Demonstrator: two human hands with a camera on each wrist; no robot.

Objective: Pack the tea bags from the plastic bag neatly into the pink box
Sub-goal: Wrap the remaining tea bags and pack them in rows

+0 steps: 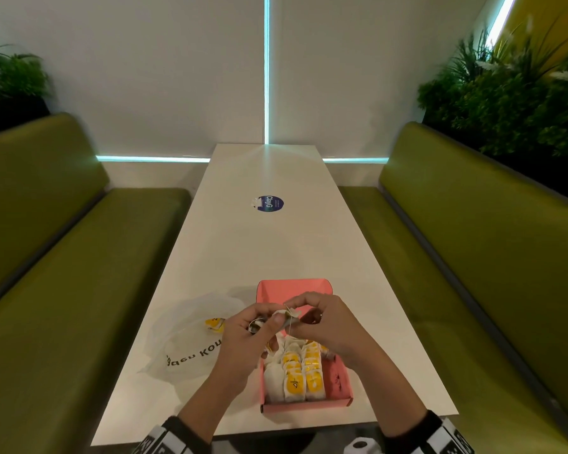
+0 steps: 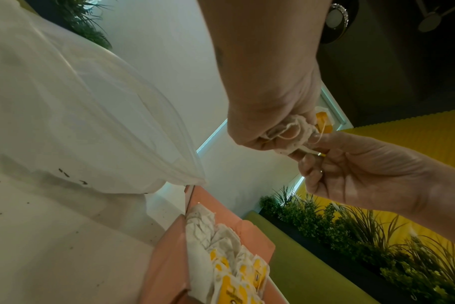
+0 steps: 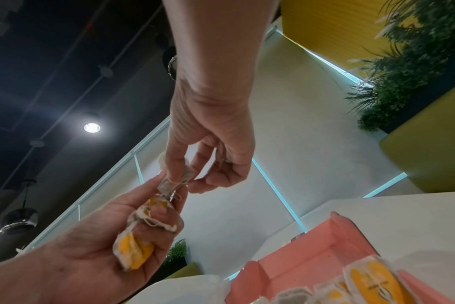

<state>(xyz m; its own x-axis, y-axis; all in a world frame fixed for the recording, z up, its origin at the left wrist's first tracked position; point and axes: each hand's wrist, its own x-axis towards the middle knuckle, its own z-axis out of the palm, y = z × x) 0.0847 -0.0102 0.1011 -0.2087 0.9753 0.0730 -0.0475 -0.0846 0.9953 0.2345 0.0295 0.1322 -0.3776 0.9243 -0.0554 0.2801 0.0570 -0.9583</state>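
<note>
Head view has a clump of tea bags (image 1: 287,314) held up over the pink box (image 1: 338,378), strings tangled together. Left hand (image 1: 243,335) is curled round the bundle, right hand (image 1: 322,319) pinches one bag's end. Box is mostly filled with rows; plastic bag (image 1: 191,335) just left still has one. Yank too hard and a string or paper probably rips.

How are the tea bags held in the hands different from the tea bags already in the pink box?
The tea bags in the hands are bunched and crumpled, with strings tangled; the tea bags in the pink box stand in neat rows. The held ones are above the table, gripped by the left hand and pinched by the right hand; the boxed ones rest inside the pink box, untouched. Both kinds have white paper and yellow tags.
</note>
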